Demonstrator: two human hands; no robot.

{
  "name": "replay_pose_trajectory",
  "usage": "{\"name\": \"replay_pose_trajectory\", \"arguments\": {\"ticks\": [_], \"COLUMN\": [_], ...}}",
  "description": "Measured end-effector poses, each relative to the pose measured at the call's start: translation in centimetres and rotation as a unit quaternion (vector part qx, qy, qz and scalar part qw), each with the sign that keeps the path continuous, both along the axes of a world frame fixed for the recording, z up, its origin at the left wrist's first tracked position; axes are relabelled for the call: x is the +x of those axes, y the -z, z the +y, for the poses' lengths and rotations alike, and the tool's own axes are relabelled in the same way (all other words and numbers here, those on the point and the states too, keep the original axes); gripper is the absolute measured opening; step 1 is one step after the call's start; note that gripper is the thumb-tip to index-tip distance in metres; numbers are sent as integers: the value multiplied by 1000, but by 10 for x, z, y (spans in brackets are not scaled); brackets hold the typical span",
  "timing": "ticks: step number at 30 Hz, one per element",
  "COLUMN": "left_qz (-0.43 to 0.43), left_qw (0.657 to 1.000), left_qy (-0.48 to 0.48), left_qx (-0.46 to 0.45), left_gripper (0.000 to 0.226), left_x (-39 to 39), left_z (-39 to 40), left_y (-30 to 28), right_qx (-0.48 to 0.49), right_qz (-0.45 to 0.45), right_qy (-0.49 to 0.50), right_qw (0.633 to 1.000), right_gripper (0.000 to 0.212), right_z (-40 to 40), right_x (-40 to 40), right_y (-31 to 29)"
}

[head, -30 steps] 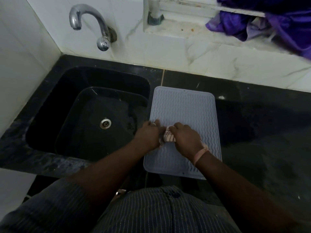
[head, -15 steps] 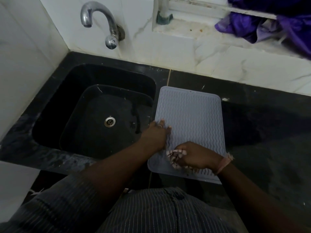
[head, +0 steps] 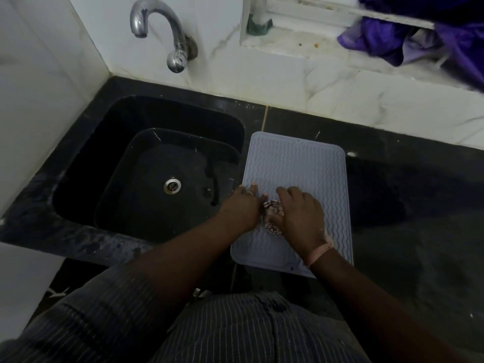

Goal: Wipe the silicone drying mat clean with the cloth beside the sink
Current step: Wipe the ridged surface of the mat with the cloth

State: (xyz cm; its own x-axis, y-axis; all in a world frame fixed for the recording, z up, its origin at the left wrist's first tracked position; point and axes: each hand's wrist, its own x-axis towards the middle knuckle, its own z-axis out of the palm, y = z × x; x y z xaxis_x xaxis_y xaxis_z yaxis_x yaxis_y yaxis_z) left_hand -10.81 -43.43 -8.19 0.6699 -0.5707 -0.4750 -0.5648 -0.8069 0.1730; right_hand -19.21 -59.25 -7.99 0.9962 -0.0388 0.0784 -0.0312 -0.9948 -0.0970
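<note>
Grey ribbed silicone drying mat (head: pixel 296 163) lies flat in the middle of the frame, both hands on it.

Black stone counter (head: pixel 408 205) carries the mat, whose left edge sits just beside the black sink basin (head: pixel 146 163) at centre left. At the mat's lower middle the right hand (head: pixel 298 216) presses down on a bunched white patterned cloth (head: pixel 272 218) — fingers curled over it, most of the cloth hidden beneath the palm. The left hand (head: pixel 243 205) rests just beside it on the mat's left edge, fingers laid fairly straight on the ribs, a ring on one finger. A pale thread band (head: pixel 320 254) circles the right wrist. At upper left a chrome curved tap (head: pixel 167 35) juts from white marbled wall tiles (head: pixel 262 82); purple crumpled fabric (head: pixel 419 38) sits on the ledge at upper right — a striped dark shirt (head: pixel 222 328) fills the bottom.
</note>
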Motion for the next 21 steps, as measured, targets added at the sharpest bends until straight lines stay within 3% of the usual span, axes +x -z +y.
{"name": "replay_pose_trajectory", "arguments": {"ticks": [2, 6, 17, 21], "left_qz": [8, 16, 0, 15], "left_qw": [1000, 1000, 1000, 999], "left_qy": [-3, -3, 4, -2], "left_qx": [0, 9, 30, 29], "left_gripper": [79, 84, 81, 88], "left_x": [0, -1, -1, -1], "left_z": [0, -1, -5, -4], "left_y": [-2, -7, -3, -4], "right_qx": [-3, -51, 86, 96], "right_qz": [16, 87, 107, 124], "right_qy": [-51, -95, -59, -110], "right_qw": [999, 990, 989, 981], "right_gripper": [53, 81, 59, 51], "right_z": [-5, -17, 1, 11], "right_x": [-9, -23, -28, -66], "right_y": [5, 11, 13, 11]}}
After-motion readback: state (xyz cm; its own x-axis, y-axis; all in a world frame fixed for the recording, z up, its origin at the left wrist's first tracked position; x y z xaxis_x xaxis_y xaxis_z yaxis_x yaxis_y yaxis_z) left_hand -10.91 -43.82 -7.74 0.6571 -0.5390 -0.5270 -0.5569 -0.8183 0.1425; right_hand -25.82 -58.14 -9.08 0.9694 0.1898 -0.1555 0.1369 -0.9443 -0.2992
